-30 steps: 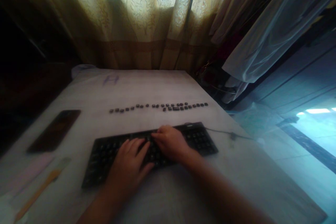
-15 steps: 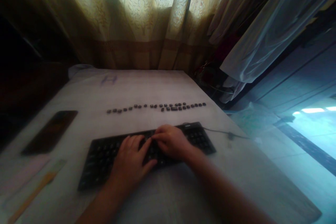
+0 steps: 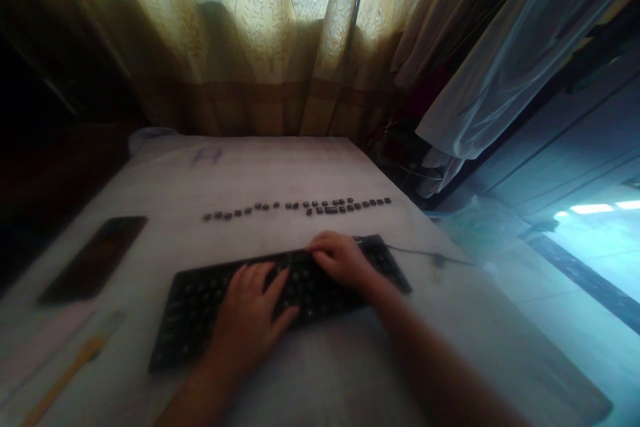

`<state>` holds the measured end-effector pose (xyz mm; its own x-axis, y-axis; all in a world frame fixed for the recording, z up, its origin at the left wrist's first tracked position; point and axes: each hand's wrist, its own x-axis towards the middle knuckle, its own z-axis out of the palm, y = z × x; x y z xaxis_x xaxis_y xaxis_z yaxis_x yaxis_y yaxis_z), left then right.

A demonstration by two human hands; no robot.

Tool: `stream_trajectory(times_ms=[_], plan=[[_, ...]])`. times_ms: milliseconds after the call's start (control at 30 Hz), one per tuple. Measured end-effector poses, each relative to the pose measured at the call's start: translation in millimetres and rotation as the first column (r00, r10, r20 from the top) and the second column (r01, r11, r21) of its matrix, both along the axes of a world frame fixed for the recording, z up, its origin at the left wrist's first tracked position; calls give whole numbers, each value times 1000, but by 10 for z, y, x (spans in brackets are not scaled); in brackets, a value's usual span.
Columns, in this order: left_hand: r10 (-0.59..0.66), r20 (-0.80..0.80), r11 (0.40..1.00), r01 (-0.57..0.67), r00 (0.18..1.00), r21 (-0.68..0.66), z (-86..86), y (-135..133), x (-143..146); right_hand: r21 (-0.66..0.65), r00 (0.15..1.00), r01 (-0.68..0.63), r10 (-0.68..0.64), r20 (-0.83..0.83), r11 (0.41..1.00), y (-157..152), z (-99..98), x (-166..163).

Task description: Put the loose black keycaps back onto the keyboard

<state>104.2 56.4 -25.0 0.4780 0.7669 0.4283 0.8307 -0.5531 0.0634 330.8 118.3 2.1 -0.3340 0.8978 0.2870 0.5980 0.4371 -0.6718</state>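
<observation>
A black keyboard (image 3: 200, 297) lies across the white-covered table (image 3: 280, 167), its cable running off to the right. My left hand (image 3: 250, 310) rests flat on the keys near the middle, fingers stretched and apart, holding nothing. At the keyboard's far edge, right of centre, my right hand (image 3: 343, 260) has its fingers curled down and pressed together. What they pinch, if anything, is hidden. A row of several loose dark keycaps (image 3: 300, 205) lies on the cloth beyond the keyboard.
A dark phone (image 3: 95, 257) lies flat at the table's left. A yellow-handled tool (image 3: 70, 370) lies near the front left corner. Patterned curtains (image 3: 270, 33) hang behind the table. The table's right edge drops to a tiled floor (image 3: 550, 280).
My right hand has slid to the right along the keyboard's far edge, away from my left hand. The left hand has stayed flat on the keys.
</observation>
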Motion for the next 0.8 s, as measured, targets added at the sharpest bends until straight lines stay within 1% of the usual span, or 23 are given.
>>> stream_trajectory(times_ms=[67, 133, 267, 367, 467, 600, 667, 800], plan=[[-9, -6, 1000, 9, 1000, 26, -10, 2, -5, 1, 997, 70, -70, -32, 998, 66, -11, 99], [-11, -11, 998, 12, 1000, 62, -25, 6, -12, 0, 990, 141, -141, -14, 990, 112, -19, 177], [-15, -10, 990, 16, 1000, 142, -65, 22, -30, 10, 963, 254, -253, 92, 967, 148, -4, 241], [-26, -10, 982, 27, 1000, 186, -82, 35, -41, 47, 928, 304, -306, 210, 952, 197, 41, 209], [-22, -12, 982, 24, 1000, 188, -99, 39, -47, 97, 880, 298, -312, 358, 950, 329, 102, 131], [7, 5, 984, -8, 1000, 179, -158, 41, -58, 152, 768, 255, -295, 568, 955, 606, 153, 11], [7, 13, 983, -9, 1000, 182, -193, 47, -66, 167, 730, 246, -296, 616, 955, 735, 159, -35], [2, 3, 980, -2, 1000, 198, -212, 60, -85, 173, 708, 212, -273, 652, 962, 889, 146, -88]])
